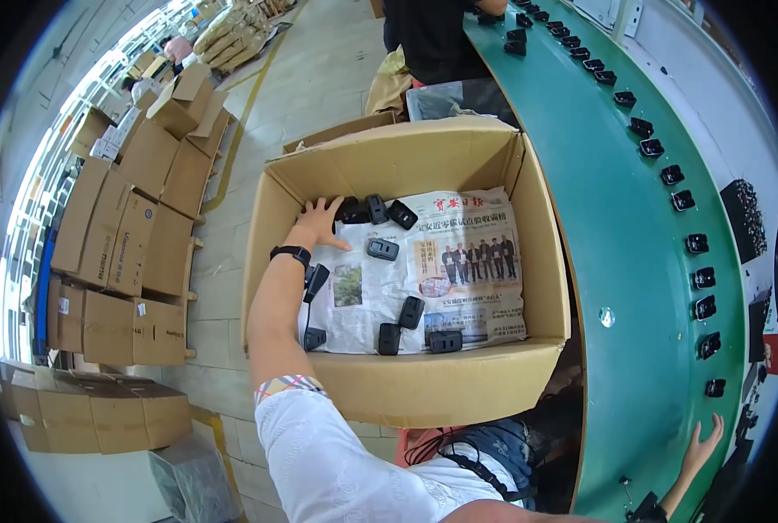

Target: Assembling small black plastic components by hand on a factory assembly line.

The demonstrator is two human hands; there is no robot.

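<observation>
Your left hand (322,220) reaches into the far left of the carton (424,388), fingers spread flat on the newspaper (459,301) lining its floor, holding nothing. Nearest to it: a cluster of three small black parts (376,209), just right of the fingertips, against the far wall. One more lies near the cluster, toward you; several others sit along the near edge of the paper, and one hides partly behind your forearm.

Your right hand (701,449) rests open, fingers spread, on the near right of the green belt (615,261), which carries a row of similar black parts along its right edge.

Judgement on handling: the parts look like moulded plastic housings, so light, stiff, not fragile, smooth and possibly a little slippery. Each is small enough for a thumb-and-fingers pinch across its short sides. The cluster lies close together, so lift one at a time from the outside in. The paper is loose and may drag if you slide rather than lift.
</observation>
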